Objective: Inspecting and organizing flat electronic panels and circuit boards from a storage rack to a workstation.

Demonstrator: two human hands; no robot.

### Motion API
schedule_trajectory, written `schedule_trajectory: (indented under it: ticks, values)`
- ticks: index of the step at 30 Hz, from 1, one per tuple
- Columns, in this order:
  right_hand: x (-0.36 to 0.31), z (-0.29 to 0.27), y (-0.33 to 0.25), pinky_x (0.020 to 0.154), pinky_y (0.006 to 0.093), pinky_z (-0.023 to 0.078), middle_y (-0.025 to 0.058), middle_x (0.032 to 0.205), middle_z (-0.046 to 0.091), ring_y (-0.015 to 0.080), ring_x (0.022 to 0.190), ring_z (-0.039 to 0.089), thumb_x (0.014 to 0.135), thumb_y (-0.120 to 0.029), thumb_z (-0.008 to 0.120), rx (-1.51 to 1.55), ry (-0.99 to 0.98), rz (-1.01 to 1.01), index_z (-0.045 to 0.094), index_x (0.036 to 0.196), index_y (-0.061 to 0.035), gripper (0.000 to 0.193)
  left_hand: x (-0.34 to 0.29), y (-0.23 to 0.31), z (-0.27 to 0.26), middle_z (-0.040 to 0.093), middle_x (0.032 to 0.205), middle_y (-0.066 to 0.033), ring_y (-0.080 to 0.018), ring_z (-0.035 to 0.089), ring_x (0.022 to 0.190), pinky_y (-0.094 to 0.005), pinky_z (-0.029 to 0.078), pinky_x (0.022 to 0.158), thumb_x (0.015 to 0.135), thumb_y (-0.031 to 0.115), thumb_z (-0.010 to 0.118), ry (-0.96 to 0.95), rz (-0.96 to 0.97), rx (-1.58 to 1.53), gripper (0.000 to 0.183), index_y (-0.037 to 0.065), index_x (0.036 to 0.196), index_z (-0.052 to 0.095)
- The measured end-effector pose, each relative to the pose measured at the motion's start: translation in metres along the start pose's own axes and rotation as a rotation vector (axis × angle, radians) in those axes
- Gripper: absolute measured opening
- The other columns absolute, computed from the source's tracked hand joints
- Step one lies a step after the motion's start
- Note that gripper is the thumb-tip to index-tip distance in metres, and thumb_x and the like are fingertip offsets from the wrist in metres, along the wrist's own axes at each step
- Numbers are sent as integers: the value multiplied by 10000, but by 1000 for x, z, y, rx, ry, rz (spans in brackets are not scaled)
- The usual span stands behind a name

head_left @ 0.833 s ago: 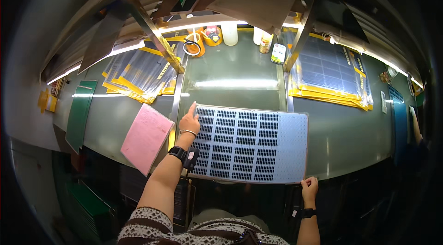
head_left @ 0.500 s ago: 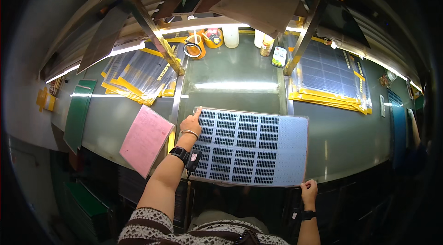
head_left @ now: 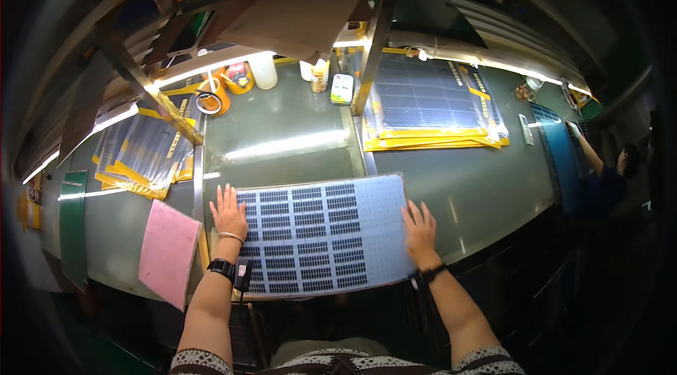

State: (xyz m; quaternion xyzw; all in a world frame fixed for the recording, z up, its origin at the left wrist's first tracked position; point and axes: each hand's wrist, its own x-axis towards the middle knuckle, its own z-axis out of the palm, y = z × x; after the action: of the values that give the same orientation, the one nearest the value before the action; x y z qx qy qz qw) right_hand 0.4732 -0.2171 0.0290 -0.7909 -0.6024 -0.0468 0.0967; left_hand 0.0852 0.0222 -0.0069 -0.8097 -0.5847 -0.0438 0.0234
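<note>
A large flat light-blue panel [head_left: 383, 234], patterned with rows of dark rectangles and a dotted strip on its right, lies on the bench in front of me. It looks like a circuit board panel. My left hand [head_left: 228, 214] is open at the panel's upper left edge, fingers extended forward. Against the right edge rests my right hand [head_left: 419, 232], also open with its fingers apart and slightly blurred. A pink sheet [head_left: 169, 253] lies tilted just left of my left forearm, overhanging the bench's front edge.
Film sheets with yellow borders lie in stacks at left [head_left: 144, 146] and right [head_left: 423, 103]. Tape rolls [head_left: 211, 101], bottles [head_left: 264, 70] and a small tin [head_left: 342, 88] stand at the back. A green board [head_left: 73, 227] is far left. At far right a co-worker's arm [head_left: 589, 149] reaches beside blue panels [head_left: 558, 153].
My right hand has moved up from the panel's lower right corner to its right edge and opened. My left hand's pointing finger gave way to spread fingers. The view has swung right.
</note>
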Motion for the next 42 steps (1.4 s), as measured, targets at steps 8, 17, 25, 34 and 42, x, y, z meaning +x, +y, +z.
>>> schedule_trajectory:
  ticks: [8,17,25,34,42]
  values:
    - [81,57,15,926,431,347,87,1282,411,301,1158,394,764,-44,454,-132,124,-34,451,1204,-20,441,-7,-3,10,236,1427,-53,-244,145,1336,-509,79,1050,886,295,396,46,-1,-131,514,69,1337,298]
    - [37,22,14,980,437,306,121,1323,383,319,1206,359,807,-84,402,-173,19,-33,401,1250,0,451,-7,6,5,189,1442,-63,-237,105,1346,-528,35,1046,851,405,428,37,-26,-68,649,54,1362,234]
    - [-144,-52,-22,1003,438,280,135,1347,354,344,1237,319,740,7,410,-46,-188,31,393,1261,21,522,-9,4,7,146,1450,-103,-244,100,1345,-528,45,1045,865,432,401,81,-55,-30,679,22,1367,198]
    - [-171,-52,-29,964,452,296,175,1244,423,366,1165,367,713,-42,541,207,-100,132,503,1126,-9,415,-222,-26,-16,221,1396,-169,-358,159,1304,-568,187,985,825,409,511,106,-419,29,620,100,1324,309]
    - [-165,-2,5,552,235,457,-17,700,547,93,571,535,878,-265,534,1267,-504,962,556,816,-79,198,-255,-24,-17,564,583,-97,-228,549,556,-322,433,567,754,482,629,115,-1113,-736,496,0,649,572]
